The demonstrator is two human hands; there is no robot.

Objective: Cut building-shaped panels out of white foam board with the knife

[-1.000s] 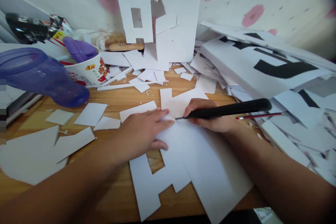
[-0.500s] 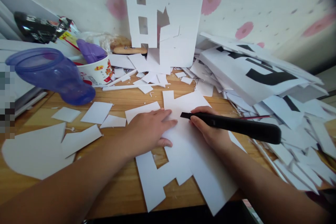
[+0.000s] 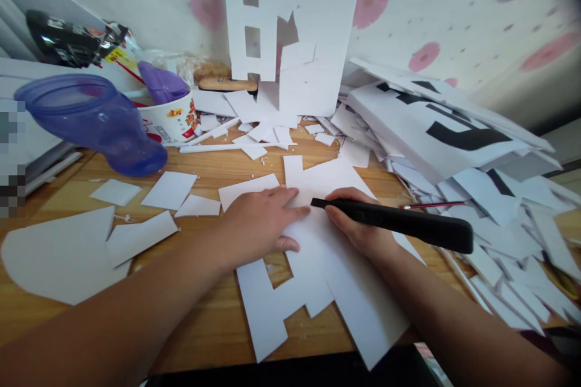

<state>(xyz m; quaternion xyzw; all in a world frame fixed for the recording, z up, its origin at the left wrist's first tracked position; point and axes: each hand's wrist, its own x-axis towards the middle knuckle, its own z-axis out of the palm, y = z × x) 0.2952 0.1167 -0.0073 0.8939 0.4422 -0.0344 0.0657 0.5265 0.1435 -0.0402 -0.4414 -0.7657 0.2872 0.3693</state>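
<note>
The white cut-out foam sheet (image 3: 318,266) lies flat mid-counter (image 3: 213,320), same spot as half a second ago. The left hand (image 3: 258,227) is spread flat, pressing it down. At 3 o'clock from it, the right hand's (image 3: 363,230) grip is closed around the long black-handled craft knife (image 3: 399,224), tip now nudged closer to the left fingertips. The purple plastic jug (image 3: 91,121) sits at 10 o'clock.

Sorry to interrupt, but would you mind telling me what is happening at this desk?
A person is working on a white sheet on the desk. The left hand presses it flat; the right hand holds a black knife, its tip on the sheet beside the left fingers. Scraps lie around.
</note>
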